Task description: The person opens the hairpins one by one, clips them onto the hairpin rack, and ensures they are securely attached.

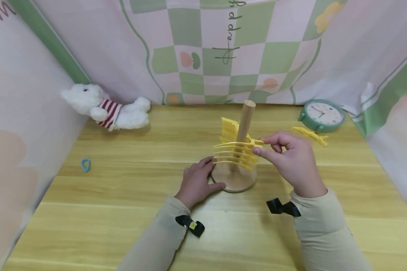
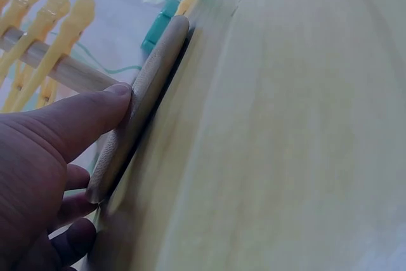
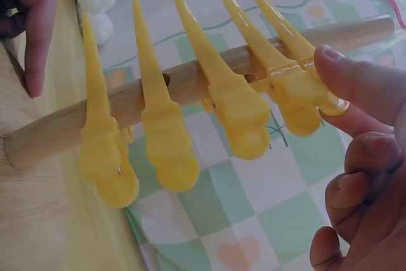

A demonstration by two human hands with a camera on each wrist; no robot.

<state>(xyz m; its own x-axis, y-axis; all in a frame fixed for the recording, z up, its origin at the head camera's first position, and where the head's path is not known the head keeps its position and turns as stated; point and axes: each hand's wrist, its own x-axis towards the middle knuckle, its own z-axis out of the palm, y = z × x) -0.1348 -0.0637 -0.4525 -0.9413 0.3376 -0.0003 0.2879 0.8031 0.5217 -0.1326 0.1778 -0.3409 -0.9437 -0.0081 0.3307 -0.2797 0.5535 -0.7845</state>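
Note:
A wooden stand has an upright pole on a round base. Several long yellow hair clips sit one above another along the pole, tapered ends pointing left. More ridged yellow pieces show behind it. My left hand grips the base's left edge; its thumb lies on top with the fingers round the rim. My right hand pinches the rounded end of the topmost clip between thumb and index finger. Small holes in the pole are visible in the right wrist view.
A loose yellow clip lies before a green clock at the back right. A white plush toy in a striped top lies at the back left. A small blue loop is on the left of the wooden table.

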